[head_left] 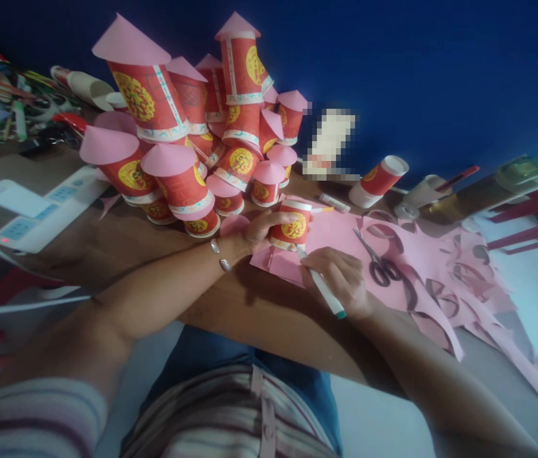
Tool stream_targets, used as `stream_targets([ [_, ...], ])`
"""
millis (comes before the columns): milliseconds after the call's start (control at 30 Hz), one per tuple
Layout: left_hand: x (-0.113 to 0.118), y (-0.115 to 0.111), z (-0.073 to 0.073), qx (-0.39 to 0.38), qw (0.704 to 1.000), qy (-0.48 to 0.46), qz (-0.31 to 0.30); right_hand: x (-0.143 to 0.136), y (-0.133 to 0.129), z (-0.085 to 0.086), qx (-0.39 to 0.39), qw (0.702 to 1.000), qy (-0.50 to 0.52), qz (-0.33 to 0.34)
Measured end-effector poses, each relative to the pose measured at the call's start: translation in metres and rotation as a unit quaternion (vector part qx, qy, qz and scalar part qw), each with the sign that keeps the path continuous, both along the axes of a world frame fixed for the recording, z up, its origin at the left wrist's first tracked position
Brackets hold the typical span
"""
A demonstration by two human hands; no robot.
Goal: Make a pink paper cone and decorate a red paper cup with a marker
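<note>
My left hand (pixel 263 230) is closed around a red paper cup (pixel 288 229) with a yellow round emblem and a white rim. My right hand (pixel 338 277) grips a white marker pen (pixel 326 294) with a green end. The pen's tip touches or nearly touches the cup's lower white band. Under both hands lie sheets of pink paper (pixel 273 264). Left of the cup, a pink paper disc (pixel 233 224) sits partly behind my left wrist. Black-handled scissors (pixel 383 267) rest on the pink paper to the right of my right hand.
Several red cups with pink cone tops (pixel 163 172) are stacked at the back left. A white power strip (pixel 51 210) lies on the left. Pink paper scraps (pixel 464 280) spread to the right. A red-and-white cup (pixel 378 181) and a glue stick (pixel 334 203) are near the blue wall.
</note>
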State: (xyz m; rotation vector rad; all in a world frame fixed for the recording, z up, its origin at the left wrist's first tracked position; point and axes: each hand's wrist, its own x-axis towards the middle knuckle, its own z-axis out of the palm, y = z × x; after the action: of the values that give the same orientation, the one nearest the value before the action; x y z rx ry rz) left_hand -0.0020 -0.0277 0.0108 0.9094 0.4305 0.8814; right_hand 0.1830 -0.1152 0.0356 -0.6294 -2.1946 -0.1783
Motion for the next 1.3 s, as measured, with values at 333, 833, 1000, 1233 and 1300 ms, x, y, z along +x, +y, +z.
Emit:
stream_targets([
  [333, -0.0002, 0.0012, -0.0022, 0.014, 1.000, -0.005, -0.009, 0.0003, 0.0000, -0.0017, -0.005, 1.000, -0.012, -0.010],
  [833, -0.0010, 0.0003, -0.0043, 0.003, 1.000, 0.002, -0.019, -0.0006, -0.0003, -0.0011, -0.005, 1.000, -0.014, -0.014],
  [1000, -0.0012, 0.0007, -0.0055, 0.000, 1.000, 0.009, -0.025, -0.0007, -0.0003, -0.0005, 0.002, 1.000, -0.016, -0.017],
  [1233, -0.0016, 0.0006, -0.0056, -0.004, 1.000, 0.011, -0.018, -0.0008, -0.0003, -0.0026, -0.001, 1.000, -0.019, -0.016],
  [1300, -0.0018, 0.0005, -0.0057, -0.013, 1.000, 0.015, -0.020, -0.0009, -0.0003, -0.0026, -0.002, 1.000, -0.015, -0.019],
])
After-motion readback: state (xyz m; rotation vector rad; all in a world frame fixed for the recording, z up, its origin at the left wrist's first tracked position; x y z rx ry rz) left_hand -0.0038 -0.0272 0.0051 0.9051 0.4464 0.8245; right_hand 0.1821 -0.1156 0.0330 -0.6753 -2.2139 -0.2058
